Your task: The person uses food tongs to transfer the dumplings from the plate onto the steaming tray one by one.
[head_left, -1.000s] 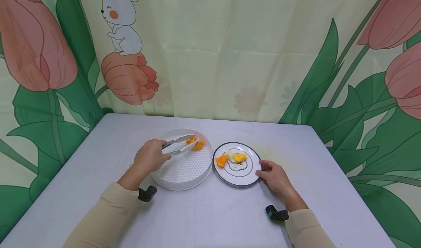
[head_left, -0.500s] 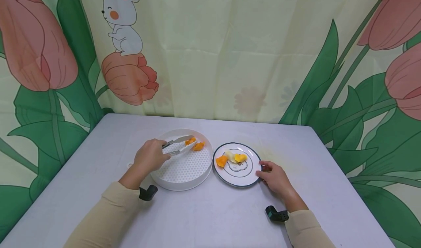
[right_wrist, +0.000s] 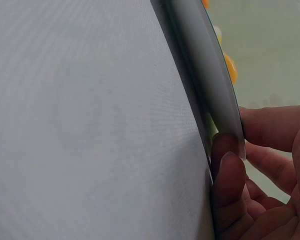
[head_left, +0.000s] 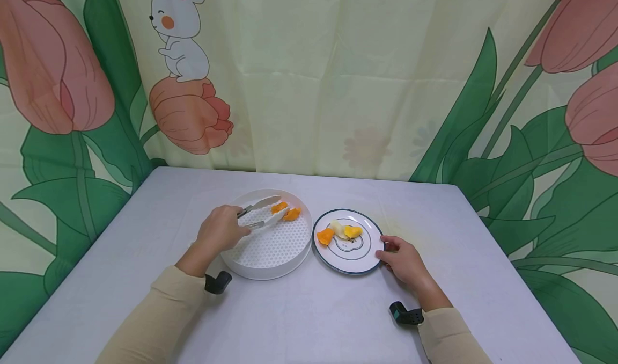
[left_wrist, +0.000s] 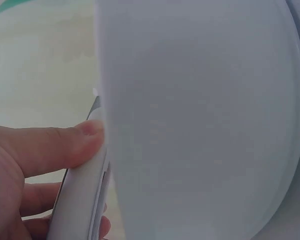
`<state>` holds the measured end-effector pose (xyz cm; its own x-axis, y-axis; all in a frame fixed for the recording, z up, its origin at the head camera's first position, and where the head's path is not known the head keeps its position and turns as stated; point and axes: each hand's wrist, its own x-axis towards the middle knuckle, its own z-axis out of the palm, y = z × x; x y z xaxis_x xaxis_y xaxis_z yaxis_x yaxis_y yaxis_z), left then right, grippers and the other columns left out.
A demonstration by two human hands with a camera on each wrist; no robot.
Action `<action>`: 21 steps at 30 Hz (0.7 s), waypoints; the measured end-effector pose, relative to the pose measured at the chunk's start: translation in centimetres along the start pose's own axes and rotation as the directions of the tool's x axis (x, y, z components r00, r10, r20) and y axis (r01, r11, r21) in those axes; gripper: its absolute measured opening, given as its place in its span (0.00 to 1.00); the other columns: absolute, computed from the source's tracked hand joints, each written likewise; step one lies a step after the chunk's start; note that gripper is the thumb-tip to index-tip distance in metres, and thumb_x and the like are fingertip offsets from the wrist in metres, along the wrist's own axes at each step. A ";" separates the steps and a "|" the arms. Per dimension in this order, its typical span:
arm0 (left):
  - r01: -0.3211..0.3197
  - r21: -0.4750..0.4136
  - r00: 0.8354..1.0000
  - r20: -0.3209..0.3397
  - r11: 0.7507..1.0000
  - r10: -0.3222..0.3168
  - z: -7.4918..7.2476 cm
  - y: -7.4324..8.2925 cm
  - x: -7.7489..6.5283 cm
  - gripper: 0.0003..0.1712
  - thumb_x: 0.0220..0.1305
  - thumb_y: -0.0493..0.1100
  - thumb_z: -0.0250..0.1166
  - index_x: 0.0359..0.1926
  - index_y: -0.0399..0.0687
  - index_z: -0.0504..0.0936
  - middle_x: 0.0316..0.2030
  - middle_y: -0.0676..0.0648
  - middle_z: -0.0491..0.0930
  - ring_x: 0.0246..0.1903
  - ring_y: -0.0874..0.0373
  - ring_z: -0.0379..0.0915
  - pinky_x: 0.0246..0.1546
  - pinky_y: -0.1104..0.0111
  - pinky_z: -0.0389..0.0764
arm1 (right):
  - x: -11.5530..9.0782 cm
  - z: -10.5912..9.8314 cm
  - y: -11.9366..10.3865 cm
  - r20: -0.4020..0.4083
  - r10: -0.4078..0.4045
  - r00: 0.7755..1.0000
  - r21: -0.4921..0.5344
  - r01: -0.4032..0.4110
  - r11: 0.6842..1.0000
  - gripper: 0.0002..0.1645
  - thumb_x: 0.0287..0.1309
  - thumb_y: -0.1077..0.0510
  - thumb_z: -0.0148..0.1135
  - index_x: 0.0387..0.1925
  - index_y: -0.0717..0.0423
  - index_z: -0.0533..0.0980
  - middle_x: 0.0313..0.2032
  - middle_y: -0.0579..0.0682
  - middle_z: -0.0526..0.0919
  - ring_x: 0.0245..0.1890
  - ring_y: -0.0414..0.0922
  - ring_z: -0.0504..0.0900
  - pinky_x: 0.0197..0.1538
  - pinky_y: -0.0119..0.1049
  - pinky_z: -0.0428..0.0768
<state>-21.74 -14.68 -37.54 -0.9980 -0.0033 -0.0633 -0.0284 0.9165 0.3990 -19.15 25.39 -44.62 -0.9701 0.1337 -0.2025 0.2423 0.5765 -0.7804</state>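
Note:
My left hand holds metal tongs with pale tips. In the left wrist view the thumb presses one side of the tongs. The tongs stand spread over a round white steamer basket with a perforated floor. Two small orange pieces lie on that floor near the tips, one partly behind the lower arm. My right hand pinches the right rim of a white plate with dark blue edging, fingers under it in the right wrist view. On the plate are an orange piece, a whitish one and a yellow one.
Basket and plate stand side by side, edges close together, on a white-covered table. Behind the table's far edge hangs a curtain printed with tulips and a rabbit. A black wrist camera sits on the left wrist.
The tongs' upper arm has swung away from the lower one, widening the gap around the orange piece. That piece has shifted slightly left. The right hand and plate look still.

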 end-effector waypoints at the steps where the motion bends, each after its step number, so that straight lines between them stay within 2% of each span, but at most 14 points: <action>1: 0.004 -0.002 1.000 -0.002 1.000 -0.004 0.0 0.0 0.0 0.36 0.58 0.45 0.75 0.64 0.32 0.75 0.55 0.33 0.77 0.47 0.44 0.75 0.45 0.52 0.78 | 0.0 0.0 0.0 0.000 -0.002 1.000 -0.001 0.002 1.000 0.32 0.66 0.58 0.63 0.68 0.60 0.68 0.61 0.66 0.70 0.53 0.58 0.71 0.49 0.39 0.81; 6: -0.018 -0.011 0.999 -0.027 1.000 0.018 -0.5 0.1 -0.2 0.37 0.59 0.46 0.74 0.65 0.32 0.74 0.56 0.32 0.76 0.51 0.41 0.75 0.47 0.50 0.78 | 0.1 0.0 0.1 -0.001 0.000 1.000 -0.006 0.000 1.000 0.32 0.66 0.58 0.63 0.69 0.60 0.68 0.61 0.66 0.70 0.54 0.58 0.70 0.51 0.41 0.80; 13: -0.076 -0.009 0.996 -0.055 0.997 0.076 -1.2 0.2 -0.4 0.36 0.58 0.45 0.74 0.64 0.32 0.75 0.52 0.33 0.78 0.48 0.42 0.75 0.44 0.50 0.78 | 0.0 0.1 -0.1 0.001 0.007 1.000 -0.003 -0.007 1.000 0.32 0.66 0.58 0.63 0.69 0.60 0.68 0.61 0.66 0.70 0.53 0.58 0.71 0.52 0.42 0.80; 21: -0.089 -0.015 0.992 -0.089 0.996 0.087 -1.8 1.2 -1.1 0.36 0.58 0.45 0.75 0.64 0.33 0.75 0.54 0.33 0.78 0.49 0.42 0.75 0.46 0.50 0.78 | 0.2 0.2 -0.1 -0.003 0.023 1.000 -0.010 -0.023 1.000 0.32 0.66 0.58 0.63 0.69 0.58 0.68 0.61 0.65 0.70 0.54 0.57 0.70 0.54 0.43 0.79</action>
<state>-20.76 -14.30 -35.33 -0.9977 0.0407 0.0538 0.0595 0.9071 0.4167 -19.36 25.25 -44.70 -0.9642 0.1494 -0.2189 0.2648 0.5814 -0.7694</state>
